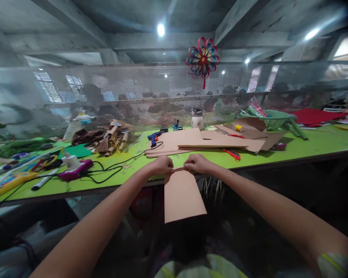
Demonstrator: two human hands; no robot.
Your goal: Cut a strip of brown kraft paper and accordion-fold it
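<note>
Grip: left hand [162, 165] and right hand [198, 163] both closed, pinching the top edge of one tan card sheet [183, 197]. Two-point hold keeps the sheet flat. It hangs below the near edge of the green surface [278, 152].

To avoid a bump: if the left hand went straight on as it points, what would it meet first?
Probably the stack of cardboard sheets on the green table; depth is unclear, and the right hand is close beside.
</note>
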